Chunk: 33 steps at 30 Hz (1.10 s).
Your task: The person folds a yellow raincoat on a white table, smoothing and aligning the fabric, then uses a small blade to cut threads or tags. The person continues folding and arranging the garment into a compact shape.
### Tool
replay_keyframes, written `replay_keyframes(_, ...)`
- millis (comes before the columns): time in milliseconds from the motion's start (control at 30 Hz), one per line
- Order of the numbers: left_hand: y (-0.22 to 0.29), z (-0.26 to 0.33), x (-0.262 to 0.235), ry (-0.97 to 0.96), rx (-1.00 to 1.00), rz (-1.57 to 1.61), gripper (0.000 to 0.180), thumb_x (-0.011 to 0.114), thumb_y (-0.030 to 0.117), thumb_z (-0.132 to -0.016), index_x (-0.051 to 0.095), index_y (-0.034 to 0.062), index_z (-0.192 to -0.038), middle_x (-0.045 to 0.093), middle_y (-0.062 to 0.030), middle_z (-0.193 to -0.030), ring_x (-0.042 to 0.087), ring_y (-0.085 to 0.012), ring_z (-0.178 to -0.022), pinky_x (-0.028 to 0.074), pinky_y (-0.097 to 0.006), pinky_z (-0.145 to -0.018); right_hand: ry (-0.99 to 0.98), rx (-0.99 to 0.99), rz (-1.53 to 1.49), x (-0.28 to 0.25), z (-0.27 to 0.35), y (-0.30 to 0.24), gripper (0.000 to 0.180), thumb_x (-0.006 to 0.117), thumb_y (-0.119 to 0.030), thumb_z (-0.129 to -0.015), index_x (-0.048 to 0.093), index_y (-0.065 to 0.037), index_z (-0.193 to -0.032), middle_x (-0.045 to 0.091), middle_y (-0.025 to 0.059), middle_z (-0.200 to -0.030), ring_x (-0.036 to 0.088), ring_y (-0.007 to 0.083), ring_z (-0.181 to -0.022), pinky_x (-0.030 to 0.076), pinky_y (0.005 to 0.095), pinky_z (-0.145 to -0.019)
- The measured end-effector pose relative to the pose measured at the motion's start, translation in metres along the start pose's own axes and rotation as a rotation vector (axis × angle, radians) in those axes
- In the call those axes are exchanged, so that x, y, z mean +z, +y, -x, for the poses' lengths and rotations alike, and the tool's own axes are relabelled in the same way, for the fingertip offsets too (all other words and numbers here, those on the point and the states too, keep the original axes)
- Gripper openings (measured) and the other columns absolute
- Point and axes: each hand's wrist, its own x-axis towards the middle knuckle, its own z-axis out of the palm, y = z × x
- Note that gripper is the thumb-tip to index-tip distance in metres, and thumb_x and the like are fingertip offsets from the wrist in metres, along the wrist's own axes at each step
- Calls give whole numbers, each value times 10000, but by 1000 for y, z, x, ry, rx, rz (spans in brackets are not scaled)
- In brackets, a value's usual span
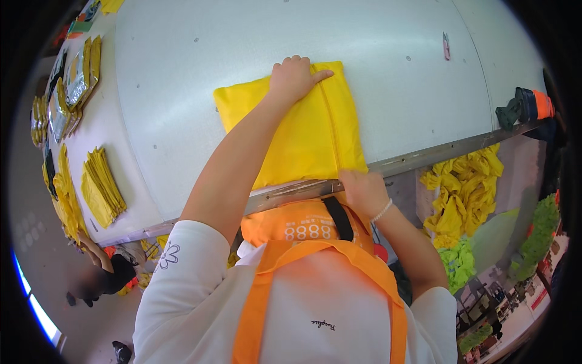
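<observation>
orange apron (315,267) nearest; grey table (388,73); left hand (294,79) flat, right hand (362,189) grip pinching yellow folded cloth (303,133)

A bright yellow folded fabric piece (303,136), roughly square, lies flat at the near edge of the pale grey surface (182,91). A seam runs down its right part; its near edge overhangs the metal rim slightly.

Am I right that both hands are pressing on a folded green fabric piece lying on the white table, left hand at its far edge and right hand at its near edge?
Not quite: the folded fabric piece is yellow, not green. The head view shows it on the white table, the left hand at its far edge and the right hand at its near edge.
</observation>
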Motion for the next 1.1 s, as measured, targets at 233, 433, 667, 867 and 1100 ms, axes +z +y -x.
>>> replay_keyframes(233,6,16,-39,64,-15,187,550,587,599,-760,596,50,-790,599,-107,-783,571,-283,-777,441,-382,-698,-87,207,-249,-29,-7,3,284,626,-182,-806,553,-31,-1035,608,102,-789,608,261,-674,487,343,-588)
replay_keyframes(433,91,137,-119,558,423,124,386,750,419,-656,538,98,-671,564,-92,-707,556,-287,-701,409,-396,-616,440,172,-1075,-99,-72,23,384,701,-125,-770,583,-70,-1131,610,112,-1048,576,229,-983,465,276,-838)
replay_keyframes(667,59,177,-73,346,292,183,502,694,383,-748,571,78,-1126,560,-131,-1137,518,-327,-1050,384,-426,-889,-108,-147,-62,-77,-20,75,530,619,-42,-742,533,-241,-1225,332,77,-1449,249,291,-1366,154,524,-1097)
replay_keyframes(867,23,163,16,253,-3,-65,752,534,539,-813,328,121,-1403,184,-158,-1491,134,-388,-1370,101,-583,-1067,155,3,-119,-56,-52,68,567,516,-42,-821,396,-141,-1367,311,121,-1452,249,297,-1361,162,534,-1087)
replay_keyframes(1100,40,149,32,428,-139,-7,723,566,482,-820,340,101,-1391,207,-183,-1476,170,-390,-1359,142,-577,-1057,83,-1,183,-4,-144,56,653,410,-469,-910,273,-90,-1422,175,84,-1511,115,274,-1400,89,501,-1114)
